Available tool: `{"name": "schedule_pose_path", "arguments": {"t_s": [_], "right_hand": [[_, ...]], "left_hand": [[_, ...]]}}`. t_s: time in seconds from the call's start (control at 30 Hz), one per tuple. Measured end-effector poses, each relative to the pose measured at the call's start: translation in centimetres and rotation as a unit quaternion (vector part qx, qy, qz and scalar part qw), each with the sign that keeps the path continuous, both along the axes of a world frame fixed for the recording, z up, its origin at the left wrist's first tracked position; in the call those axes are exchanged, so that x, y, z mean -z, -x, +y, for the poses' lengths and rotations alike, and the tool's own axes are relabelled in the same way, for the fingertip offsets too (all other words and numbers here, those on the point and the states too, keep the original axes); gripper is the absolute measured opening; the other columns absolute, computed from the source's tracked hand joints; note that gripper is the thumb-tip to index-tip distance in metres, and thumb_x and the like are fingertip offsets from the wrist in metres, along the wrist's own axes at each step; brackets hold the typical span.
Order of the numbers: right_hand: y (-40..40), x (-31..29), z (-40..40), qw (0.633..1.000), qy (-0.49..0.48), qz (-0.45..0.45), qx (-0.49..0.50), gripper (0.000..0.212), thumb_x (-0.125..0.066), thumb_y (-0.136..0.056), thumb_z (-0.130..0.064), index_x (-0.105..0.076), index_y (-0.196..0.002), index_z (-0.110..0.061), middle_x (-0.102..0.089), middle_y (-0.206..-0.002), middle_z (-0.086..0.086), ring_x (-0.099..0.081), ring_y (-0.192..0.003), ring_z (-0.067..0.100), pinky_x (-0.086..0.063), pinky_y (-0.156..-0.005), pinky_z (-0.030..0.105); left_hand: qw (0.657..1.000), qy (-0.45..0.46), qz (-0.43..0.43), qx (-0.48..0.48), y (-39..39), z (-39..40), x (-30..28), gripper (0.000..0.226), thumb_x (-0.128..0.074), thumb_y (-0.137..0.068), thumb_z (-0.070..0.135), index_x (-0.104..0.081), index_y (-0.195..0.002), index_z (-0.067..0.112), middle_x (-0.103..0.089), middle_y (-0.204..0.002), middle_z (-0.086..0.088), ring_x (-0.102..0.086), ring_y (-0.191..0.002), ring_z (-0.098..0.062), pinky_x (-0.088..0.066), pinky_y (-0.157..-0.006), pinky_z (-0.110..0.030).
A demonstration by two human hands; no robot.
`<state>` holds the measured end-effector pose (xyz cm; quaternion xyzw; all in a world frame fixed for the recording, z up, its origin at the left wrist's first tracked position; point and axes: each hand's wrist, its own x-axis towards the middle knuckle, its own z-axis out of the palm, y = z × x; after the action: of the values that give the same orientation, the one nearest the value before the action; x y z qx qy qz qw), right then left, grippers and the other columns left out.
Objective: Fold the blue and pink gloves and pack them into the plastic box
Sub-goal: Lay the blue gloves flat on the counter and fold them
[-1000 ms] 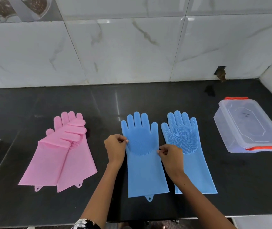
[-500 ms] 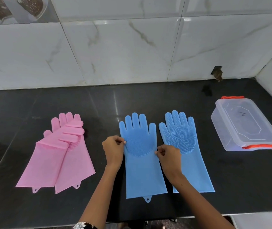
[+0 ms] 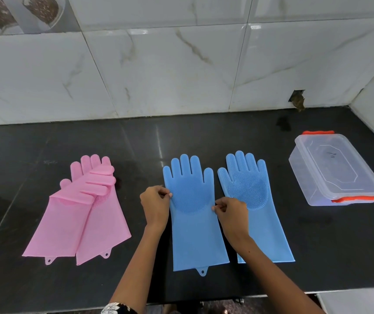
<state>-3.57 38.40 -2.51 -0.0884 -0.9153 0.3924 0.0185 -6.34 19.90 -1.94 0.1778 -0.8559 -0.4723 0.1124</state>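
- Two hands pinch one blue glove (image 3: 195,214) lying flat on the counter (image 3: 204,137): left hand (image 3: 155,206) at its left edge, right hand (image 3: 231,213) at its right.
- I'd lift both edges evenly, folding cuff to fingers.
- Plastic box (image 3: 335,169) sits lidded, far right.

left hand (image 3: 155,206) and right hand (image 3: 232,211) pinch opposite edges of the flat left blue glove (image 3: 195,223) on the black counter (image 3: 204,137)
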Motion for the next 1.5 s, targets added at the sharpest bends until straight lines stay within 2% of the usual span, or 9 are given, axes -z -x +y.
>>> {"name": "schedule_pose_path", "arguments": {"t_s": [0.23, 0.43, 0.7, 0.77, 0.9, 1.03, 1.17, 1.27, 1.5], "right_hand": [[-0.1, -0.4, 0.1, 1.000, 0.006, 0.005, -0.006, 0.010, -0.072, -0.081, -0.015, -0.073, -0.087, -0.007, -0.073, -0.080, 0.005, -0.066, -0.070, 0.014, -0.056, -0.073, 0.028], [-2.4, -2.1, 5.3, 0.998, 0.020, 0.045, 0.047, 0.013, -0.072, -0.081, -0.024, -0.073, -0.091, -0.015, -0.071, -0.082, -0.005, -0.063, -0.069, 0.003, -0.050, -0.067, 0.014], [-8.3, -1.8, 14.2, 0.986, -0.055, -0.008, 0.158, 0.021, -0.077, -0.075, -0.025, -0.071, -0.091, -0.013, -0.071, -0.087, 0.002, -0.067, -0.075, 0.017, -0.056, -0.071, 0.037], [-9.3, -1.4, 14.6, 0.985, -0.058, -0.034, 0.159, 0.025, -0.078, -0.074, -0.031, -0.071, -0.092, -0.015, -0.070, -0.086, -0.001, -0.066, -0.075, 0.016, -0.055, -0.071, 0.035], [-9.9, -1.4, 15.0, 0.986, -0.053, -0.053, 0.149, 0.026, -0.079, -0.072, -0.032, -0.072, -0.090, -0.014, -0.068, -0.082, -0.001, -0.063, -0.072, 0.015, -0.054, -0.068, 0.034], [-9.9, -1.6, 15.3, 0.988, -0.039, -0.076, 0.127, 0.022, -0.077, -0.074, -0.032, -0.073, -0.090, -0.018, -0.070, -0.085, -0.003, -0.065, -0.076, 0.015, -0.055, -0.071, 0.033], [-9.7, -1.4, 15.3, 0.990, -0.015, -0.086, 0.114, 0.013, -0.073, -0.078, -0.025, -0.075, -0.089, -0.018, -0.072, -0.082, -0.006, -0.064, -0.073, 0.008, -0.050, -0.063, 0.020], [-9.6, -1.3, 15.2, 0.991, 0.000, -0.083, 0.105, 0.010, -0.070, -0.079, -0.021, -0.075, -0.087, -0.018, -0.071, -0.080, -0.007, -0.062, -0.070, 0.004, -0.043, -0.056, 0.012], [-9.6, -2.9, 14.4, 0.996, 0.043, -0.021, 0.074, 0.007, -0.071, -0.075, -0.013, -0.071, -0.072, -0.019, -0.067, -0.066, -0.011, -0.063, -0.062, 0.005, -0.050, -0.058, 0.014]], "left_hand": [[1.000, 0.007, -0.001, 0.004, -0.2, 0.0, 0.0, 0.003, -0.070, -0.080, 0.003, -0.073, -0.079, 0.003, -0.067, -0.076, -0.003, -0.061, -0.069, -0.010, -0.051, -0.074, -0.022], [0.997, 0.057, 0.031, 0.033, 0.3, 1.2, -1.4, 0.010, -0.073, -0.080, 0.013, -0.069, -0.084, 0.005, -0.063, -0.083, -0.006, -0.060, -0.074, -0.016, -0.049, -0.072, -0.024], [0.967, 0.053, 0.046, 0.243, 2.7, 15.2, -3.2, 0.020, -0.071, -0.079, 0.013, -0.065, -0.069, -0.002, -0.058, -0.069, -0.011, -0.049, -0.067, -0.016, -0.042, -0.066, -0.029], [0.958, 0.061, 0.023, 0.280, 3.3, 18.6, -3.2, 0.033, -0.070, -0.081, 0.015, -0.056, -0.058, -0.005, -0.052, -0.058, -0.016, -0.042, -0.056, -0.017, -0.041, -0.061, -0.037], [0.952, 0.091, -0.031, 0.289, 3.6, 22.8, -2.7, 0.055, -0.073, -0.079, 0.024, -0.029, -0.050, 0.012, -0.029, -0.048, -0.002, -0.025, -0.046, -0.014, -0.027, -0.052, -0.027], [0.952, 0.146, -0.065, 0.260, 3.1, 24.8, -2.5, 0.028, -0.074, -0.079, 0.022, -0.060, -0.081, -0.002, -0.063, -0.080, -0.019, -0.060, -0.075, -0.032, -0.047, -0.069, -0.036], [0.953, 0.183, -0.055, 0.235, 3.0, 25.4, -2.8, 0.017, -0.063, -0.088, 0.007, -0.061, -0.104, 0.002, -0.065, -0.103, -0.014, -0.063, -0.093, -0.026, -0.050, -0.081, -0.028], [0.957, 0.175, -0.057, 0.223, 3.1, 25.2, -3.2, 0.017, -0.060, -0.088, 0.004, -0.061, -0.104, 0.000, -0.065, -0.102, -0.015, -0.064, -0.093, -0.026, -0.051, -0.082, -0.028], [0.977, 0.085, -0.030, 0.194, 2.9, 22.9, -4.6, 0.012, -0.067, -0.082, 0.003, -0.069, -0.079, -0.009, -0.069, -0.079, -0.021, -0.067, -0.075, -0.028, -0.054, -0.076, -0.027]]}}
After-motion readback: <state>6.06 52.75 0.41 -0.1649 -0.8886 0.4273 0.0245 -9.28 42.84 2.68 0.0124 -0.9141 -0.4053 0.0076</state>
